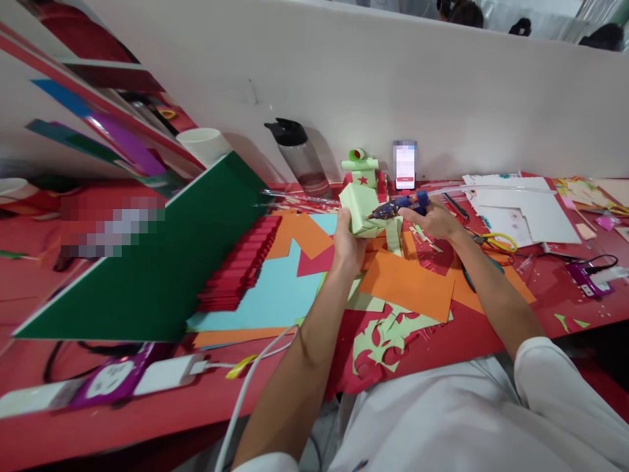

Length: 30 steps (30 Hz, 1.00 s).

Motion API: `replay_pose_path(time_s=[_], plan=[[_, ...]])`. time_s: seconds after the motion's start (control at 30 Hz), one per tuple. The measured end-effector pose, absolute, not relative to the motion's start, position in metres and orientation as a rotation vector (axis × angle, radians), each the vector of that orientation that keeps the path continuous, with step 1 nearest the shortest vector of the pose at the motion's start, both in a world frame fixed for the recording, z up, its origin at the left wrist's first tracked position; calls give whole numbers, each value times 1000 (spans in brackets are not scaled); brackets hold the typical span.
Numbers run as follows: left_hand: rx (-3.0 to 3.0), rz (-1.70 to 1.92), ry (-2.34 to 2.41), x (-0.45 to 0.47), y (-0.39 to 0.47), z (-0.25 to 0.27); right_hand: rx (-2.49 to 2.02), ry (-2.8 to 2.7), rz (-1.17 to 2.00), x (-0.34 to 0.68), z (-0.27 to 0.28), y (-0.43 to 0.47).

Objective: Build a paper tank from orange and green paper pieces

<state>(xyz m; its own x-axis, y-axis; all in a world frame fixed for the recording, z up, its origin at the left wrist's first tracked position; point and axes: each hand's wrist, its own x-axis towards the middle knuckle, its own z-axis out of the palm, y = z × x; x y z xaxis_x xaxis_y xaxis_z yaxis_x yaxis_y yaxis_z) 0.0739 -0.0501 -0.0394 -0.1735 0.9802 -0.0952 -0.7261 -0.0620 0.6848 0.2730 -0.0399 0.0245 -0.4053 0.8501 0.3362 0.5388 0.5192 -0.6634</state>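
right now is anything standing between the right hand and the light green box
Only the blue glue gun the right hand holds; its tip is at or very near the light green paper box. Nothing else visible stands between them. The left hand holds the box.

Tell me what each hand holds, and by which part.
Left hand: pale green paper box, by its lower left side. Right hand: blue glue gun, by its rear part.

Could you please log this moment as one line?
left hand: holds pale green paper box | right hand: holds dark blue glue gun, pointed at box | beyond: black-lidded grey plastic bottle
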Motion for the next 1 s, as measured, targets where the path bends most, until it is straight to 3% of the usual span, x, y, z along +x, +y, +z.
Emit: replay_pose_path(time_s=[0.33, 0.8, 1.0], plan=[[484, 1599, 786, 64, -48, -37, -1206, -2038, 648, 294, 21, -31], [573, 1572, 829, 41, -50, -21, -1076, -1826, 1297, 308, 11, -29], [937, 1538, 1074, 12, -47, 7, -1201, -1894, 1153, 324, 31, -36]])
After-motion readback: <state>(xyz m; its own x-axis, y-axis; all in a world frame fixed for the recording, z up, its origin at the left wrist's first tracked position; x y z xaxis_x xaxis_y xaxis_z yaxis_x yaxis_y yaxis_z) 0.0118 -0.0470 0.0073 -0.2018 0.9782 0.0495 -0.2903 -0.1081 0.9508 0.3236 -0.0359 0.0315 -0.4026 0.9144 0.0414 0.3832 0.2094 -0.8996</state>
